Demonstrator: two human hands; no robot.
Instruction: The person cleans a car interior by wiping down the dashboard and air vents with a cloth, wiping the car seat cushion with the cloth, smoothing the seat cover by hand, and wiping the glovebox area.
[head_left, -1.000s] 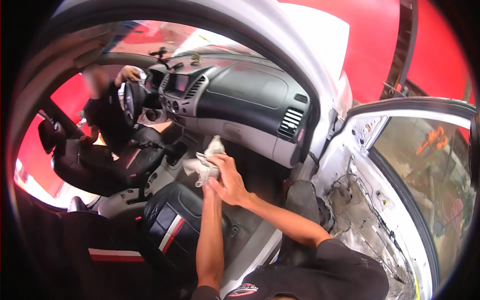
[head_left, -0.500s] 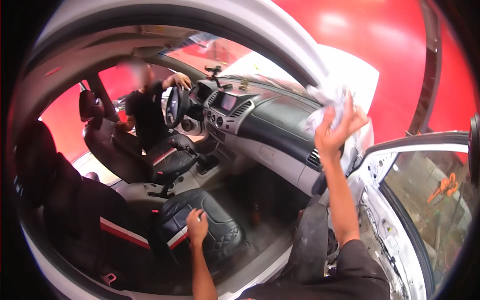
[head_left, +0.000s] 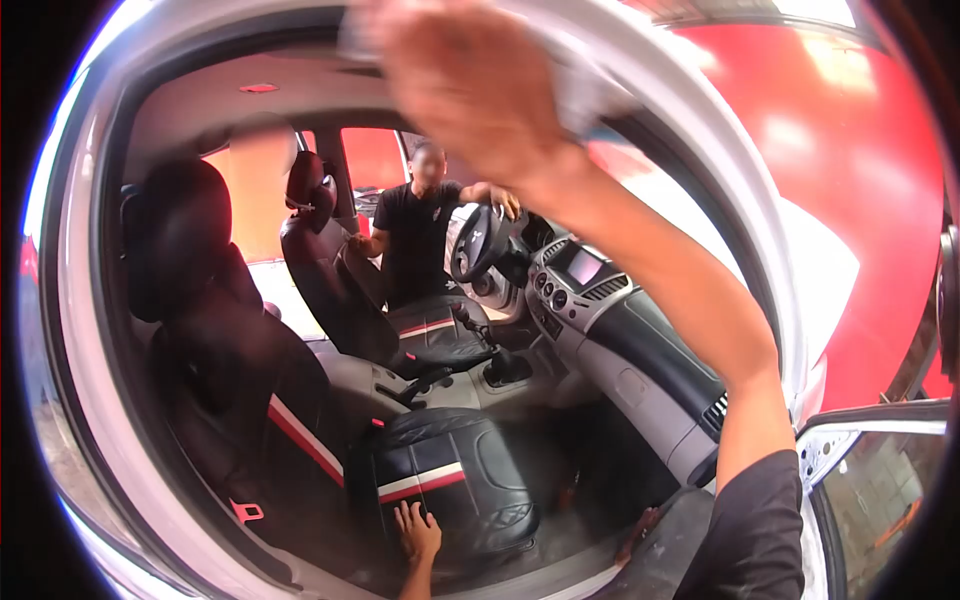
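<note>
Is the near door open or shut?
Open: the door is swung outward at the picture's right, and the left hand is inside, by the seat.

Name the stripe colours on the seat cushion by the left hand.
The stripe is white and red; head view.

Seat cushion (head_left: 500,465) — leather-like, glossy; dashboard (head_left: 650,345) matt plastic; door frame (head_left: 715,130) — smooth painted metal.
</note>
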